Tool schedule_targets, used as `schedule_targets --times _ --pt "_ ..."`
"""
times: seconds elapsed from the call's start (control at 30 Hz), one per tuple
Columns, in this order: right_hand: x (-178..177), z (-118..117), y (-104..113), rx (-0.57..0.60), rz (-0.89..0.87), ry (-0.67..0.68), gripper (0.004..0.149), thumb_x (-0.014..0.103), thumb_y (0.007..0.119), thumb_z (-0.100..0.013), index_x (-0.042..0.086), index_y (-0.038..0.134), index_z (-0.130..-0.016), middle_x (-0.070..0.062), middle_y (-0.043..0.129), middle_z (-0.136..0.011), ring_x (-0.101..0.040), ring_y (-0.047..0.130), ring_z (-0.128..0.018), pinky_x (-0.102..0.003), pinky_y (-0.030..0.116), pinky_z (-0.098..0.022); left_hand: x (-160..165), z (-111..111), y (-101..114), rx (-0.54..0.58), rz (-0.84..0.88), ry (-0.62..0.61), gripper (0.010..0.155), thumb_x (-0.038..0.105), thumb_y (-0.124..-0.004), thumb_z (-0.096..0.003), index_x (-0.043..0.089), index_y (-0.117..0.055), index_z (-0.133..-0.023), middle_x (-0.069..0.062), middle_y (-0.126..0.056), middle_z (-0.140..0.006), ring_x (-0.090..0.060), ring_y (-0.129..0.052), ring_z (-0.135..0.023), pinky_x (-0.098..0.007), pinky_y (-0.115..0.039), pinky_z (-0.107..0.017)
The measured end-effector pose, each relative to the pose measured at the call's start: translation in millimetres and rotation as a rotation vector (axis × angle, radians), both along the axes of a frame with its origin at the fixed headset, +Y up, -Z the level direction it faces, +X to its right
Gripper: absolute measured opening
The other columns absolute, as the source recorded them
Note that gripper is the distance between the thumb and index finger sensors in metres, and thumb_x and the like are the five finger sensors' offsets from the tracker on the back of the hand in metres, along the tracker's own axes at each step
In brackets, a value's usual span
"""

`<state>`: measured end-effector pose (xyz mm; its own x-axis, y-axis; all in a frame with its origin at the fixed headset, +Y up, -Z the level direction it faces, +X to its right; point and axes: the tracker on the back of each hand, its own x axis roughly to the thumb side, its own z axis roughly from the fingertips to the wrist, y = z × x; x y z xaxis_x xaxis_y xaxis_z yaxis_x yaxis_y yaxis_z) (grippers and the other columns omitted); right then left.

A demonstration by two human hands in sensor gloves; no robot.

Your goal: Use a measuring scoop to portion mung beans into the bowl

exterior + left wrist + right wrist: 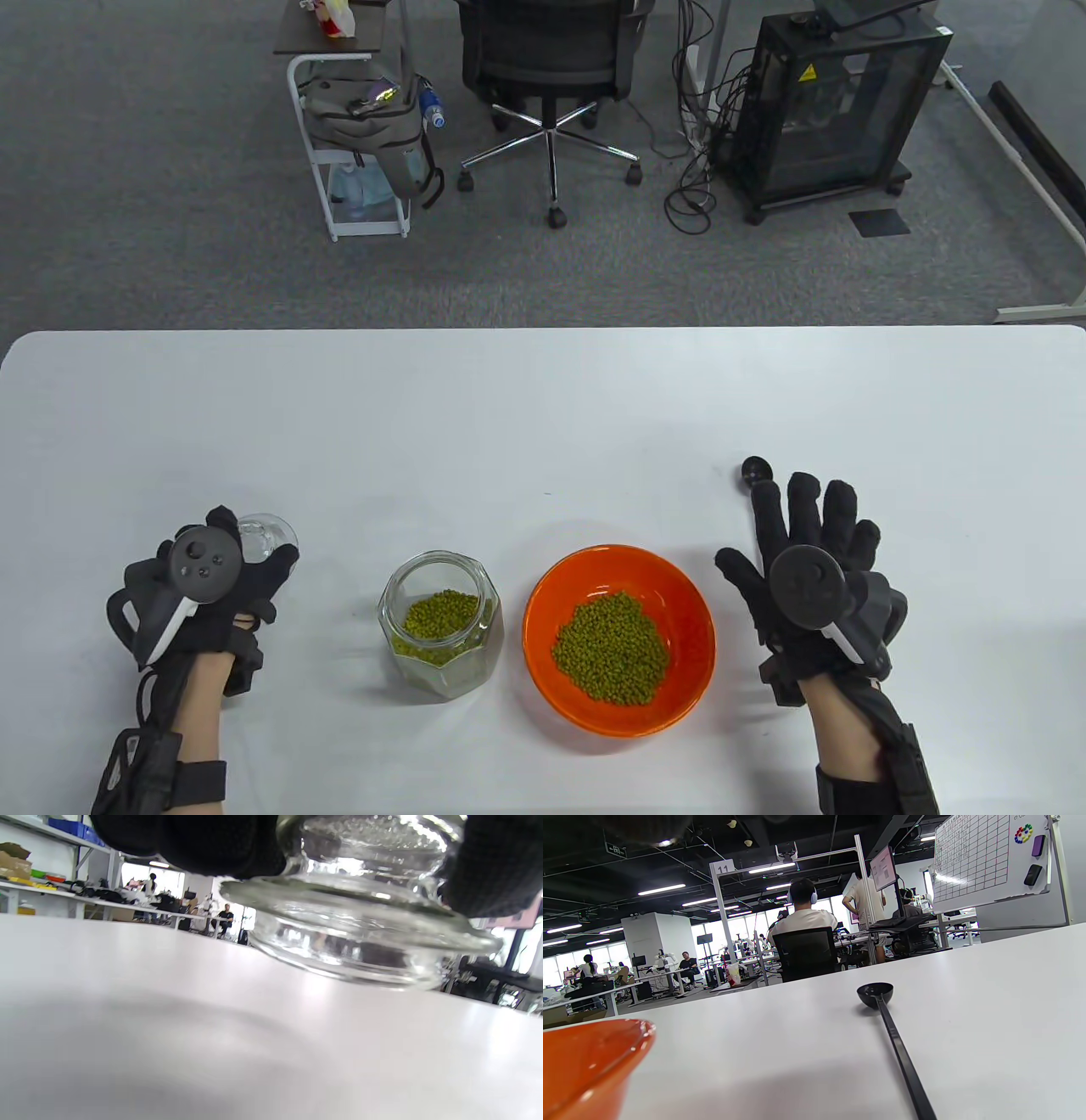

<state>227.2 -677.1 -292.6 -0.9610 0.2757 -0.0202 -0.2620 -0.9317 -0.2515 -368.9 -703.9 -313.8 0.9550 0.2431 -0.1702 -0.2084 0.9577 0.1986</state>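
Note:
An open glass jar [478, 660] partly filled with mung beans [441, 615] stands near the table's front. Right of it an orange bowl [543, 594] holds a heap of mung beans [612, 647]. My left hand [254, 548], left of the jar, grips the jar's glass lid [270, 533]; in the left wrist view the lid [360, 925] hangs low over the table between my gloved fingers [212, 844]. My right hand [810, 509] is spread flat with straight fingers, right of the bowl, over the handle of the black measuring scoop [754, 469]. The empty scoop [878, 997] lies on the table.
The white table [509, 407] stretches behind the jar and bowl. The bowl's rim [585, 1060] shows at the lower left of the right wrist view. Beyond the table's far edge stand an office chair [551, 59], a cart [356, 153] and a black cabinet [831, 102].

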Motion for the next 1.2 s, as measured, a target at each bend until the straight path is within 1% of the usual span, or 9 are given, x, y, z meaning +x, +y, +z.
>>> schedule_targets --times 0.23,0.33,0.5,0.63,0.83,1.0,1.2 --pt "0.3 0.0 -0.3 -0.007 0.003 -0.003 0.085 0.065 0.068 -0.043 0.032 0.033 -0.113 -0.011 0.022 -0.122 -0.051 0.015 -0.109 -0.075 0.024 -0.074 24.4 27.8 42.7 0.207 0.02 -0.087 0.097 0.073 -0.089 -0.0447 0.003 -0.061 -0.106 -0.024 -0.077 -0.086 -0.039 -0.084 -0.054 -0.07 -0.064 -0.065" --pt "0.4 -0.6 -1.5 -0.02 0.003 -0.003 0.085 0.065 0.068 -0.043 0.031 0.032 -0.113 -0.011 0.022 -0.122 -0.051 0.014 -0.109 -0.075 0.024 -0.073 38.7 37.8 56.4 0.265 0.023 -0.137 0.097 0.073 -0.089 -0.0449 0.003 -0.061 -0.106 -0.023 -0.077 -0.085 -0.039 -0.084 -0.054 -0.07 -0.064 -0.065" --pt "0.4 -0.7 -1.5 -0.019 0.007 -0.005 0.085 0.065 0.068 -0.043 0.031 0.032 -0.113 -0.012 0.022 -0.122 -0.051 0.015 -0.109 -0.075 0.024 -0.073 59.5 50.7 72.4 0.327 0.037 -0.221 0.097 0.074 -0.088 -0.0452 0.003 -0.062 -0.106 -0.023 -0.078 -0.084 -0.039 -0.084 -0.053 -0.07 -0.064 -0.065" --pt "0.8 -1.2 -1.8 -0.02 0.006 -0.007 0.085 0.065 0.068 -0.043 0.031 0.032 -0.113 -0.012 0.022 -0.122 -0.051 0.015 -0.109 -0.075 0.024 -0.073 78.9 60.4 83.0 0.351 0.065 -0.3 0.097 0.073 -0.088 -0.0457 0.003 -0.061 -0.106 -0.024 -0.077 -0.085 -0.039 -0.084 -0.054 -0.07 -0.063 -0.065" --pt "1.6 -1.1 -2.0 -0.029 0.0 -0.009 0.085 0.065 0.068 -0.044 0.031 0.032 -0.113 -0.012 0.022 -0.122 -0.051 0.014 -0.109 -0.075 0.024 -0.073 112.4 70.5 91.0 0.351 0.067 -0.43 0.096 0.073 -0.087 -0.0463 0.003 -0.06 -0.106 -0.024 -0.077 -0.085 -0.039 -0.084 -0.054 -0.07 -0.063 -0.065" --pt "2.2 -1.5 -2.2 -0.035 -0.001 -0.011 0.084 0.065 0.068 -0.044 0.031 0.032 -0.113 -0.012 0.022 -0.122 -0.051 0.014 -0.109 -0.075 0.024 -0.073 140.5 74.3 89.6 0.316 0.038 -0.525 0.097 0.073 -0.088 -0.0462 0.003 -0.061 -0.107 -0.024 -0.077 -0.086 -0.039 -0.084 -0.054 -0.07 -0.063 -0.065" --pt "2.2 -1.7 -2.2 -0.044 0.001 -0.007 0.084 0.064 0.068 -0.044 0.031 0.033 -0.113 -0.012 0.022 -0.122 -0.051 0.014 -0.108 -0.075 0.024 -0.073 163.9 72.2 83.3 0.266 -0.03 -0.571 0.096 0.073 -0.088 -0.046 0.003 -0.061 -0.107 -0.024 -0.077 -0.086 -0.039 -0.084 -0.055 -0.07 -0.063 -0.065"
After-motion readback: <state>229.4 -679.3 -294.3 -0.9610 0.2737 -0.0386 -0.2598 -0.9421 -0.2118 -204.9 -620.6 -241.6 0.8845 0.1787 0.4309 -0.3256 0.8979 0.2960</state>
